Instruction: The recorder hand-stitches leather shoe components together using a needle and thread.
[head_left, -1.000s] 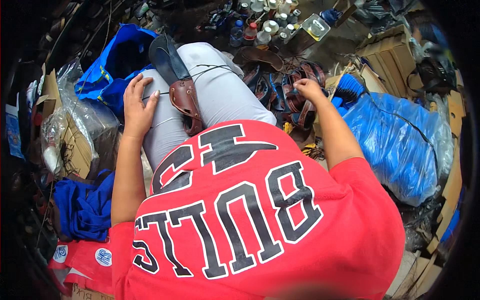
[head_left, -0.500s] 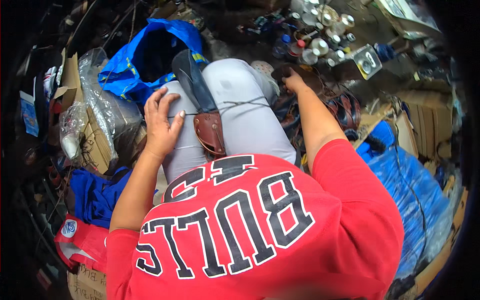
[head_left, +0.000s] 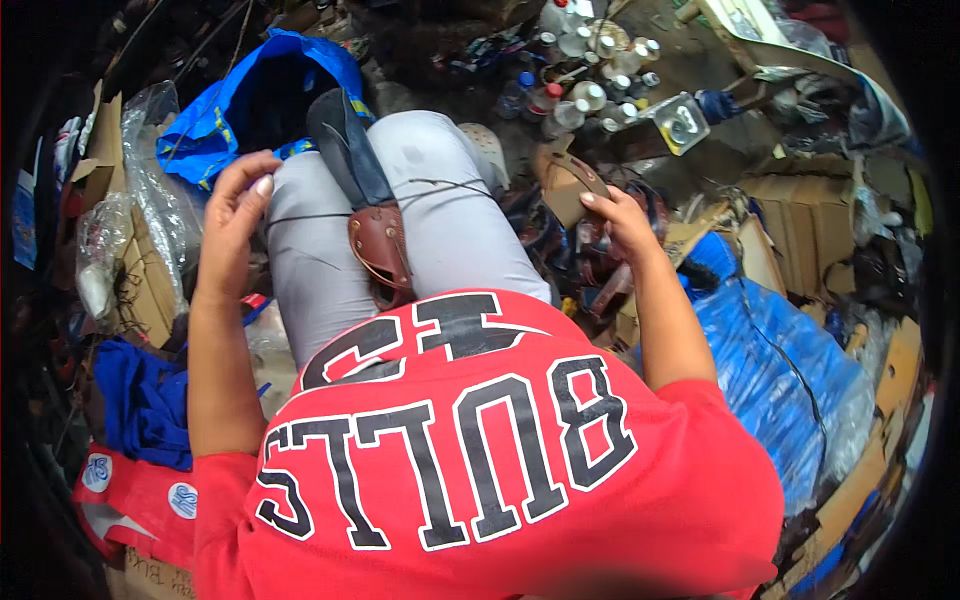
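Across my lap lies a dark shoe form, a brown leather shoe upper fitted over its near end. A thin dark cord runs over both thighs. My left hand is beside the left knee, holding nothing, its fingers loosely bent and the thumb apart. On the right, my right hand pinches the edge of a curved brown leather piece, raised above a heap of brown and dark leather shoe parts.
A blue bag gapes beyond my left knee. Several plastic bottles stand at the far right of centre. Blue plastic sheeting and cardboard lie to the right. Blue cloth and clear plastic are on the left.
My right hand has drawn back toward me, and the leather piece in it now shows clearly. My left hand has lifted off the left thigh and moved left. The whole view has shifted slightly.
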